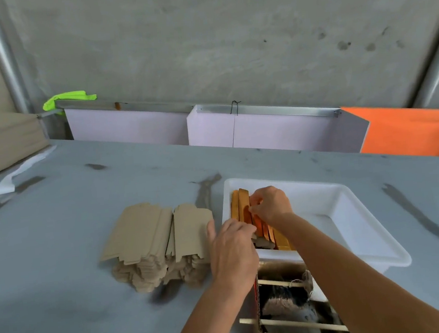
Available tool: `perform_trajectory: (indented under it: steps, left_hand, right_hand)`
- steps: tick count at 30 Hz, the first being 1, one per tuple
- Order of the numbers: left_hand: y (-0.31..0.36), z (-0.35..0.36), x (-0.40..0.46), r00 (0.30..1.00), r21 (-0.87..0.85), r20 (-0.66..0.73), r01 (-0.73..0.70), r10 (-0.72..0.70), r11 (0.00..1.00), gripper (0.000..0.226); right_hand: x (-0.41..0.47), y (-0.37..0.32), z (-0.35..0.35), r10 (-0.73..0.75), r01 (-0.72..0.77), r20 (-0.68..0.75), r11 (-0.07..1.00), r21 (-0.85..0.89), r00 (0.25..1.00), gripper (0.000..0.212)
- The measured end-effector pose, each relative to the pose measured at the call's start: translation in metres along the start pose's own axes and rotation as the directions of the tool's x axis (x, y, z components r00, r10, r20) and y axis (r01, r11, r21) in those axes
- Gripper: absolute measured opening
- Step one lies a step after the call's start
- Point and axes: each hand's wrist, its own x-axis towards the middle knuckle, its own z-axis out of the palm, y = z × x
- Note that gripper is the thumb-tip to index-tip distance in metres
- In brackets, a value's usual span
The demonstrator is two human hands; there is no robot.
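Hands sorting orange boxes in the white tray, centre frame.
The right hand pinches one box with curled fingertips. The left hand rests loose-fingered on the tray's left rim, beside the flat cardboard stack.

A packing workshop or small factory floor, by the look of it; a bare grey concrete wall with galvanised metal tubes rises behind a broad, scuffed grey worktable; on it a stack of flat die-cut tan cardboard blanks lies beside a white plastic tray of slim orange-gold cartons; pale lilac foam boards under a metal angle rail and an orange sheet stand at the back.
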Motion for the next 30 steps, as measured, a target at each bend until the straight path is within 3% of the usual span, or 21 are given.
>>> perform_trajectory:
  steps: [6,16,21,25,30]
  left_hand:
    - [0.001,-0.005,-0.005,0.998,-0.092,-0.068,-0.016,0.01,0.996,0.033]
    - [-0.006,-0.023,-0.041,0.926,-0.255,-0.32,0.121,-0.201,0.959,0.033]
    - [-0.012,-0.032,-0.068,0.868,-0.289,-0.413,0.162,-0.276,0.944,0.034]
    - [-0.022,-0.035,-0.08,0.834,-0.337,-0.437,0.197,-0.338,0.921,0.032]
    - [-0.034,-0.039,-0.087,0.782,-0.397,-0.469,0.23,-0.412,0.888,0.032]
  right_hand:
    - [-0.015,-0.011,-0.002,-0.123,0.12,-0.003,0.977,-0.175,0.992,0.022]
    - [-0.065,-0.034,0.001,-0.357,0.358,0.074,0.934,-0.003,0.931,0.029]
    - [-0.079,-0.044,0.008,-0.477,0.493,0.162,0.866,-0.084,0.864,0.044]
    - [-0.093,-0.065,0.02,-0.577,0.632,0.266,0.742,-0.225,0.772,0.051]
    - [-0.105,-0.084,0.032,-0.621,0.685,0.316,0.544,-0.485,0.717,0.023]
